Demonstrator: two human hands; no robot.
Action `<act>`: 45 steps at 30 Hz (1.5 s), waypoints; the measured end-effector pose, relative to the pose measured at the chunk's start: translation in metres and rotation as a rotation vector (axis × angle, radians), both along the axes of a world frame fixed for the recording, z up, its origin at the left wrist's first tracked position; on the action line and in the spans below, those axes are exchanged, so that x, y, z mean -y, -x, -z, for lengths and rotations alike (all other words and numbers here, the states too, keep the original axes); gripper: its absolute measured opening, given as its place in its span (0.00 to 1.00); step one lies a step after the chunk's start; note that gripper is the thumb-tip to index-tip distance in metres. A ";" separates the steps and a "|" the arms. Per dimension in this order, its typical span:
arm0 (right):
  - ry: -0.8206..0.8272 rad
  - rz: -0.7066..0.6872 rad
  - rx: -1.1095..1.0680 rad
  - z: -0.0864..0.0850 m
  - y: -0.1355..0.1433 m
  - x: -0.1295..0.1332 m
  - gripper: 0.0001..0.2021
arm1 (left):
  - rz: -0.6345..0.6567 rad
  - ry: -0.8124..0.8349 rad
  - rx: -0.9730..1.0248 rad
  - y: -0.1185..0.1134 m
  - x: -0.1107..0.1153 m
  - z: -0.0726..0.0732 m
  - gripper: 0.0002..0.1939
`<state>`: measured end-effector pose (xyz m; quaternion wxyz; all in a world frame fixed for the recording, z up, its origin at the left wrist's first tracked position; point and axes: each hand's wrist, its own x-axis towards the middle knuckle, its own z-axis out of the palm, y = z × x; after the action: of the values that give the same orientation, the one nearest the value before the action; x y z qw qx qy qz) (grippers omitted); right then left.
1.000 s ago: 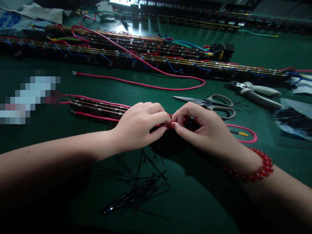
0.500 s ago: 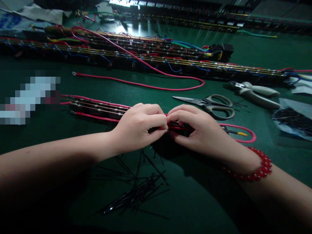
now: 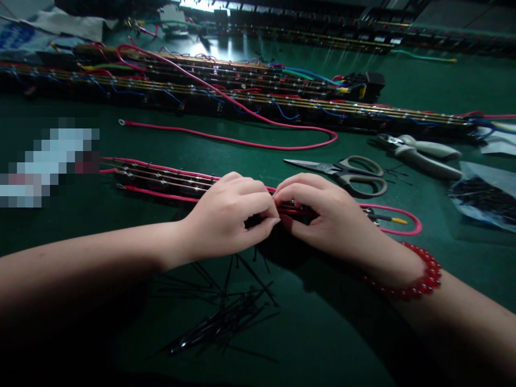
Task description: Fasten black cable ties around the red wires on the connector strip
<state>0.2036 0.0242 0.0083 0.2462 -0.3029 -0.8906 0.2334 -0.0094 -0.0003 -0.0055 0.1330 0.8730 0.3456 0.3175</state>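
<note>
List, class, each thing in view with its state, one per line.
Left hand: curled at wired strip, grip unclear
Right hand: curled at wired strip, grip unclear
Scissors: blades together
Pliers: handles spread
Black ties: loose, heaped
Plastic bag: holding dark pieces
Bracelet: worn, right wrist

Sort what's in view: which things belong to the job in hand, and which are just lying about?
In the job:
- black strip with copper-coloured rods, under both the left hand and right hand
- red cables along it
- probably the loose thin black ties

Lying about:
- grey-handled metal scissors
- grey-handled pliers
- clear plastic bag of black pieces
</note>
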 end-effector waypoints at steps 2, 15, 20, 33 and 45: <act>-0.003 0.000 -0.001 0.000 0.000 0.000 0.05 | 0.012 -0.009 -0.008 0.000 0.001 -0.001 0.07; 0.003 0.052 0.014 0.002 0.000 0.001 0.08 | 0.134 -0.037 -0.058 0.001 0.000 -0.001 0.08; 0.000 0.052 0.026 0.003 0.000 0.000 0.07 | 0.196 -0.065 -0.089 0.002 0.001 -0.002 0.08; 0.056 -0.002 -0.004 -0.001 -0.003 0.000 0.06 | 0.063 -0.473 -0.248 0.004 0.008 -0.008 0.07; 0.029 0.028 0.012 0.001 -0.002 0.000 0.05 | 0.137 -0.226 -0.153 0.004 0.004 -0.003 0.11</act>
<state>0.2052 0.0239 0.0072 0.2397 -0.3203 -0.8843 0.2407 -0.0130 -0.0039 -0.0026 0.0286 0.9255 0.2567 0.2769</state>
